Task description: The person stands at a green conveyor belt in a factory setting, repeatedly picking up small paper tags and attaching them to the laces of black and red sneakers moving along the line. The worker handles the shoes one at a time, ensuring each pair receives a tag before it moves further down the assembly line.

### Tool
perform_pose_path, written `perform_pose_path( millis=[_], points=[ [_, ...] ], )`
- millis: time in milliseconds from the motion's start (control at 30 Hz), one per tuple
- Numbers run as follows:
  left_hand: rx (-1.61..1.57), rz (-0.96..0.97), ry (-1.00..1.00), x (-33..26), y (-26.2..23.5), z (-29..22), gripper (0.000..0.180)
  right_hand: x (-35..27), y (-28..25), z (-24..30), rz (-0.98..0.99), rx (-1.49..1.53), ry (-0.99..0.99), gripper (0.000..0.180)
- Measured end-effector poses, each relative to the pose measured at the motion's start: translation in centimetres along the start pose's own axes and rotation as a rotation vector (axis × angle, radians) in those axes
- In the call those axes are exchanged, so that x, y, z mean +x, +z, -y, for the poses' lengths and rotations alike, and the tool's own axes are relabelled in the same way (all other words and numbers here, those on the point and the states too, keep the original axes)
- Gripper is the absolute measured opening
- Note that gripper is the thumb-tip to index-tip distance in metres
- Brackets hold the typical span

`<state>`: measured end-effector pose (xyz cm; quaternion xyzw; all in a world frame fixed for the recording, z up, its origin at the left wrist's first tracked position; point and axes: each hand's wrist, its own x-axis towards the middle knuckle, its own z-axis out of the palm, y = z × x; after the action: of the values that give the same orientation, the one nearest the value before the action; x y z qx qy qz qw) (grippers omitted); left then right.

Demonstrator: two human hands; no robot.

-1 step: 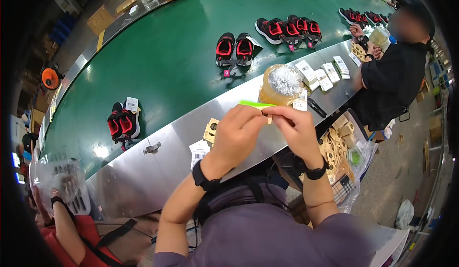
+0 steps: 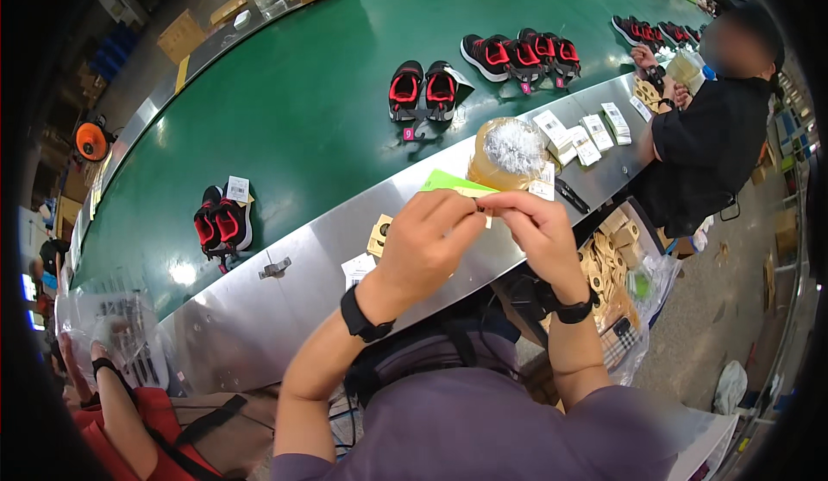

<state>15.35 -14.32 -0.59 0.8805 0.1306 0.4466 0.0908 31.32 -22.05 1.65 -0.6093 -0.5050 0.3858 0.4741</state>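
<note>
My left hand [image 2: 424, 244] and my right hand [image 2: 542, 238] meet over the metal ledge, fingertips pinched together. Between them is a bright green hang tag [image 2: 452, 182], its flat face tilted up past the left fingers. A small pale piece peeks out under the right fingertips, too covered to identify. Right behind the hands stands a round tub [image 2: 511, 152] heaped with clear plastic strands. By my left wrist lie brown card tags [image 2: 379, 234] and a white label tag [image 2: 357, 269], partly hidden by the hand.
Black-and-red shoes [image 2: 423, 93] stand in pairs on the green belt [image 2: 302, 128]. White tag stacks [image 2: 583, 143] and a black pen [image 2: 571, 195] lie right of the tub. A bag of brown tags [image 2: 604, 265] sits below the ledge. Co-workers are at right [image 2: 707, 128] and lower left [image 2: 121, 412].
The green tag has tipped up, showing more of its face above my left fingers. Both hands have shifted slightly, still together. The shoes look unmoved.
</note>
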Motion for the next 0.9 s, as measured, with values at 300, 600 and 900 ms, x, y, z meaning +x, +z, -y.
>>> perform_pose_path(
  millis=[300, 600, 900],
  points=[
    [0.205, 0.313, 0.449, 5.7, 2.3, -0.4, 0.012, 0.2, -3.7, -1.4, -0.347, -0.541, -0.387, 0.017],
    [-0.246, 0.895, -0.062, 17.2, 10.1, 10.0, 0.039, -2.1, -9.2, -3.6, -0.562, 0.015, -0.027, 0.004],
    [-0.065, 0.769, -0.344, 16.1, 27.2, 23.6, 0.049, -4.7, -11.5, -6.1, -0.668, -0.043, 0.114, 0.006]
  ],
)
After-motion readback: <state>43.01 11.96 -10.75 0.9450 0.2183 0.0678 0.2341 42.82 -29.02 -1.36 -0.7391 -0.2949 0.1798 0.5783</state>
